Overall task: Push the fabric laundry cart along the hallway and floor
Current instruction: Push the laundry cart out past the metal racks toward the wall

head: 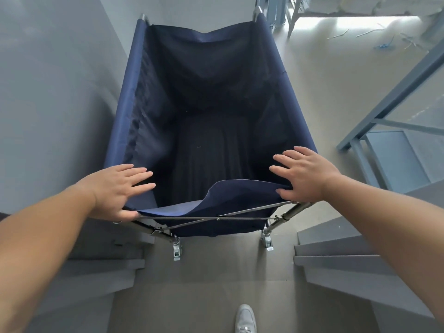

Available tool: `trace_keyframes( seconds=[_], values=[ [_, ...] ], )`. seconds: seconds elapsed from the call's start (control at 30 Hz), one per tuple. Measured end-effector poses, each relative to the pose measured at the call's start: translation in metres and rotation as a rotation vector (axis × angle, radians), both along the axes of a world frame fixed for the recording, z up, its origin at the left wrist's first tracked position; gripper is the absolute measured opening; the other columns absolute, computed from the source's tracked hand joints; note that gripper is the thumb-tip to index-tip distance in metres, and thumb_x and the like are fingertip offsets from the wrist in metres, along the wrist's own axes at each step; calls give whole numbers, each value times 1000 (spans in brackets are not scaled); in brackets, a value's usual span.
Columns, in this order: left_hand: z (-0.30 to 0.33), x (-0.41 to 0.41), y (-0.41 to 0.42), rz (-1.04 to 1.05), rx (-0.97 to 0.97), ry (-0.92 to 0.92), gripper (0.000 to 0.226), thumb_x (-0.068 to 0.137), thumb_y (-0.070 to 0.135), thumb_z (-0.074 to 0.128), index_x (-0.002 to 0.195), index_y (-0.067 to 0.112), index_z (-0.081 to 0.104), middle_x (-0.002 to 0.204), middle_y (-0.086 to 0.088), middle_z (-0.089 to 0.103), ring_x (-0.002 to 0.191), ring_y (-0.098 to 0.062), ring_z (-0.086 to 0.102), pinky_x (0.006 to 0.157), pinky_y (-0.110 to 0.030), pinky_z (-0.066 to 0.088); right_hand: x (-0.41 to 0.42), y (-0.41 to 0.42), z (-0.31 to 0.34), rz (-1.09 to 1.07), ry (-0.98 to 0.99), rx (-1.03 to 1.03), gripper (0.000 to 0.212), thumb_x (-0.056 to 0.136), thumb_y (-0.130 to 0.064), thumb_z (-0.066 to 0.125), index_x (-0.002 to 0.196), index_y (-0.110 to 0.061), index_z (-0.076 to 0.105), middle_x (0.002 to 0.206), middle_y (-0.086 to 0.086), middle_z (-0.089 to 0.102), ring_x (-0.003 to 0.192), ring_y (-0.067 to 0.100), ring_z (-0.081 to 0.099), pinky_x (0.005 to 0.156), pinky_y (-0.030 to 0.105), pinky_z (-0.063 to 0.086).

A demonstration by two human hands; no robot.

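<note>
A navy fabric laundry cart (134, 97) on a metal frame with castors stands in front of me, its deep bag empty. My left hand (120, 188) rests flat on the near left corner of the rim, fingers spread over the opening. My right hand (302, 176) lies on the near right corner, thumb pressing the slack fabric flap (235, 193), fingers apart. Neither hand is wrapped around the frame. The crossed metal braces (216, 218) and two near castors (176, 248) show below the rim.
A grey wall (55, 92) runs close along the cart's left side. Blue-grey metal rack frames (394, 99) stand at the right, with grey shelves (355, 267) near my right arm. Scraps litter the floor (384, 42) far right. My shoe (245, 318) is at the bottom.
</note>
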State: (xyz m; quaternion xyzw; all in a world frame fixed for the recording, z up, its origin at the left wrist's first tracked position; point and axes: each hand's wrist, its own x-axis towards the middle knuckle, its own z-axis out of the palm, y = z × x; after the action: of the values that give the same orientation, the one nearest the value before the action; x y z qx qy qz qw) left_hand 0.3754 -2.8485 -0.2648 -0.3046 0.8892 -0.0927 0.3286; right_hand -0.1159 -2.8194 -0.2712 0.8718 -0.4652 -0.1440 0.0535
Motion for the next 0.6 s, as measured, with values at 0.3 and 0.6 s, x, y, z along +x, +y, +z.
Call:
trace_keyframes(
  seconds=[0.3, 0.6],
  values=[
    [1, 2, -55, -23, -47, -4, 91, 78, 82, 2, 154, 33, 2, 164, 0, 1, 150, -18, -4, 113, -39, -23, 3, -62, 2, 19, 21, 22, 64, 81, -65, 39, 125, -24, 62, 135, 6, 57, 122, 28, 50, 111, 46, 28],
    [-2, 10, -106, -35, -65, -5, 91, 78, 83, 2, 154, 32, 10, 164, -1, 6, 150, -18, -2, 111, -38, -26, 11, -116, 3, 32, 35, 31, 63, 81, -63, 39, 123, -23, 64, 134, 8, 58, 122, 30, 51, 109, 48, 31]
  ],
)
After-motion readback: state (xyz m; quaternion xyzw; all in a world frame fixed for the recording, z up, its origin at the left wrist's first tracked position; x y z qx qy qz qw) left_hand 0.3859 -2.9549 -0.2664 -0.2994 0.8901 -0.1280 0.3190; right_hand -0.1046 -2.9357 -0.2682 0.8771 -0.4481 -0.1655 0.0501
